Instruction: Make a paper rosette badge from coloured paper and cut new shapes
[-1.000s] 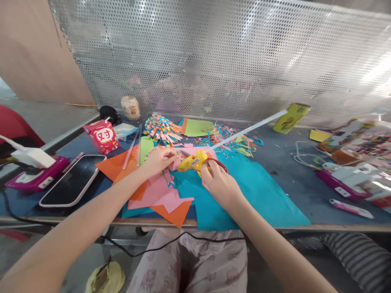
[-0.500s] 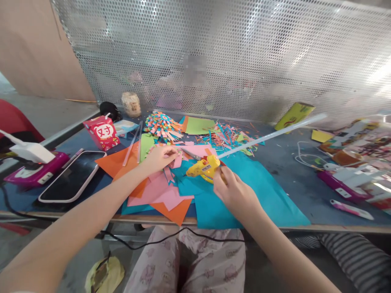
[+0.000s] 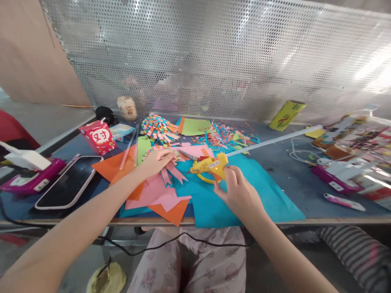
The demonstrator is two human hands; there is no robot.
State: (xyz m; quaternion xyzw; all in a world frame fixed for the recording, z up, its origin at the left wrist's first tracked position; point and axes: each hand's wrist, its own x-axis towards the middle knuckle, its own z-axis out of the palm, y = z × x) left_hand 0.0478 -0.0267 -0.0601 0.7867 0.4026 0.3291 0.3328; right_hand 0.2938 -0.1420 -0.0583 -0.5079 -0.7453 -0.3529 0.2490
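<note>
Yellow glue gun (image 3: 217, 163) in right hand (image 3: 242, 193) (curled).

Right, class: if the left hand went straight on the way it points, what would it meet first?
The left hand would probably meet the scissors first, though depth there is unclear.

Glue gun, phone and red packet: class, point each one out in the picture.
Glue gun (image 3: 205, 166), head view: on its yellow body.
Phone (image 3: 69, 183), head view: on its dark screen.
Red packet (image 3: 100, 136), head view: on its printed front.
</note>
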